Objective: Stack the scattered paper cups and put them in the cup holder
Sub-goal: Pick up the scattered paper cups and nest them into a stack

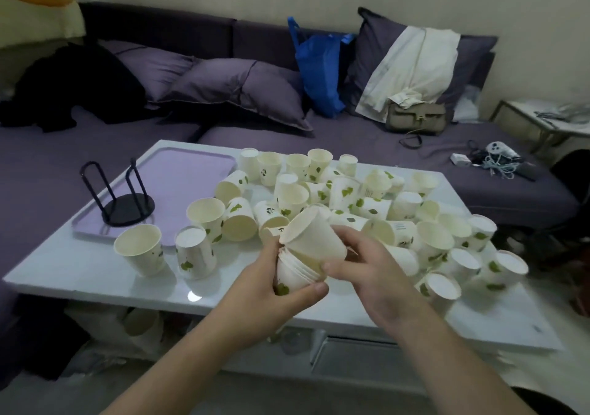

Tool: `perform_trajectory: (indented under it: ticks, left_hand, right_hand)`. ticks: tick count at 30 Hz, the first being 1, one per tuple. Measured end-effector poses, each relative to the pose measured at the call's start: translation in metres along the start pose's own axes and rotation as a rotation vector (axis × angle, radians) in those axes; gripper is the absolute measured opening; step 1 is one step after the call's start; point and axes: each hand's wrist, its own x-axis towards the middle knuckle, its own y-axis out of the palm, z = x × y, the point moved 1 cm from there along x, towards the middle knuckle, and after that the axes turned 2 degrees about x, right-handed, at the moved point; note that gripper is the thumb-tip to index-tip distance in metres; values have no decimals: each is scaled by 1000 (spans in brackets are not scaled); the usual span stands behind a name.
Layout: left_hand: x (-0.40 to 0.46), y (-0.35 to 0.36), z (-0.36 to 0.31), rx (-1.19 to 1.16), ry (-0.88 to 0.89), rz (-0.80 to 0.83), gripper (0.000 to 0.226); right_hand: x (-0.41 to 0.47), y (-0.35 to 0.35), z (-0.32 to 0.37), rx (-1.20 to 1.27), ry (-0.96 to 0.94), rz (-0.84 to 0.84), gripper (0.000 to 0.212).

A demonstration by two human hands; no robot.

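Left hand [289, 283] grips the stack [295, 272] steady while right hand [360, 264] pinches a cup [314, 239], tilted to nest in.

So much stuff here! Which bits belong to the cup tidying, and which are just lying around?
Part of the job:
stack of white paper cups in left hand
single paper cup in right hand
scattered leaf-print cups
black wire cup holder

Lying about:
blue plastic bag
grey handbag
purple cushions

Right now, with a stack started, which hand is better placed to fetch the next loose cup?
The right hand, probably. It holds only a single cup, being seated on the stack in the left hand's grip, and most scattered cups lie on its side.
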Motion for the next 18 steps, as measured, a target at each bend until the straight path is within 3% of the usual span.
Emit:
perform_trajectory:
  ticks: [4,9,13,16,18]
  left_hand:
    - [-2,7,-2,149,40,16,70]
    - [2,14,2,205,50,42,79]
    - [7,20,5,189,-19,38,71]
    - [10,23,5,143,-25,18,61]
    - [11,25,2,106,-14,13,56]
  right_hand:
    - [-7,-4,2,-375,-64,36,53]
    - [-18,-5,12,-554,-171,17,88]
    - [-20,-7,13,-500,-260,-90,78]
    - [-18,-12,10,-477,-169,-129,69]
    - [-18,-12,6,-571,-53,-29,65]
